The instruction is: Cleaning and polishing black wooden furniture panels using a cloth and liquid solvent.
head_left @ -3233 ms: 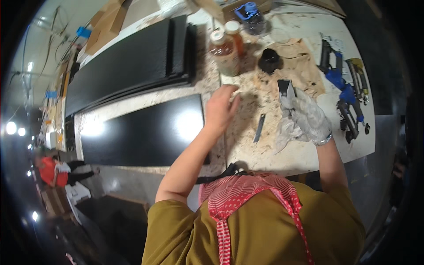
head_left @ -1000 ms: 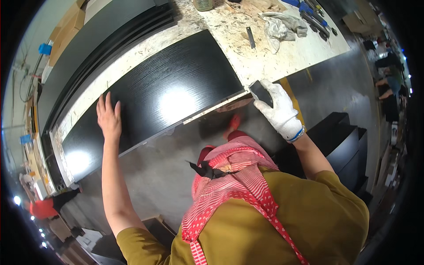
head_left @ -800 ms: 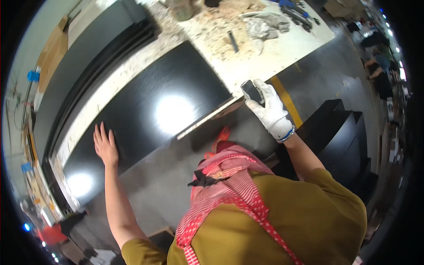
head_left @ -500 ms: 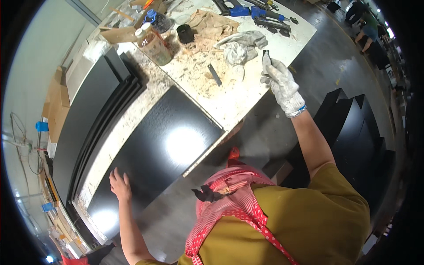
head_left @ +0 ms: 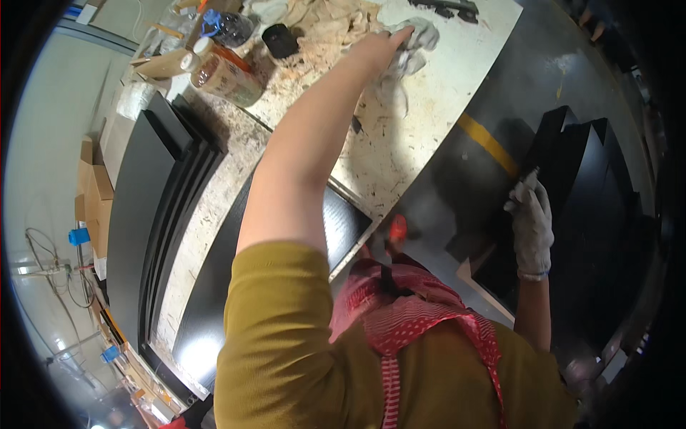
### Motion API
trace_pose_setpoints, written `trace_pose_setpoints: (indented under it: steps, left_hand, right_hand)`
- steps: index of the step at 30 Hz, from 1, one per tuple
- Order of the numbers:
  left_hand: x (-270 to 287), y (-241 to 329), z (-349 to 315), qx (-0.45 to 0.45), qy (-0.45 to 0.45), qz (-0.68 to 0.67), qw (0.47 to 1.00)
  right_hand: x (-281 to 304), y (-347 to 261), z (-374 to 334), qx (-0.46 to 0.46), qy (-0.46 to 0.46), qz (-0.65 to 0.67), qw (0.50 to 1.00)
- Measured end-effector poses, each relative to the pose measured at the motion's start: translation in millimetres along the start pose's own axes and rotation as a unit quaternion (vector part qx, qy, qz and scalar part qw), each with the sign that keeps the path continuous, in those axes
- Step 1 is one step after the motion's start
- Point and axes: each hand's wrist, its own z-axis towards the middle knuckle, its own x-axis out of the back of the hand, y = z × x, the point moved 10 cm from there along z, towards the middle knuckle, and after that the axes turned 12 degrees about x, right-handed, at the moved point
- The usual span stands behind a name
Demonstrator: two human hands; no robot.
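My bare left hand (head_left: 382,51) stretches across the white worktable (head_left: 457,79) to a crumpled white rag (head_left: 418,44). Its fingers are closed on the cloth, partly hidden by the back of the hand. My right hand (head_left: 534,232) wears a white knit glove and hangs off the table's right side, near stacked black panels (head_left: 582,207). Between its fingertips is a small dark-tipped piece (head_left: 532,176), too small to name. Under my left arm lies a glossy black panel (head_left: 350,223), partly covered by the arm. A dark strip (head_left: 356,124) shows beside the forearm.
Several dark boards (head_left: 139,207) stand stacked at the left. Plastic bottles (head_left: 227,80), a black cup-like cap (head_left: 279,41) and a brown cloth (head_left: 325,25) sit at the far side. A yellow line (head_left: 489,145) crosses the floor on the right.
My left hand has left the black panel and reached far across to the white rag. My gloved right hand has moved down and right, away from the table, still holding the small piece.
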Motion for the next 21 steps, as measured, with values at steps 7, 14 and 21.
trace_pose_setpoints:
  steps: [7, 14, 21]
  left_hand:
    - [120.1, 40.3, -71.7, 0.016, 0.038, -0.457, 0.888]
    - [202.4, -165.9, -392.8, 0.384, 0.284, -0.477, 0.738]
    - [61.4, -165.3, -456.0, 0.442, 0.077, -0.405, 0.797]
  right_hand:
    - [6.5, 22.7, -35.0, -0.040, 0.043, 0.097, 0.994]
    - [-102.8, 20.0, -39.5, -0.011, -0.190, 0.085, 0.978]
    - [-151.0, 45.0, -68.5, -0.031, -0.233, 0.003, 0.972]
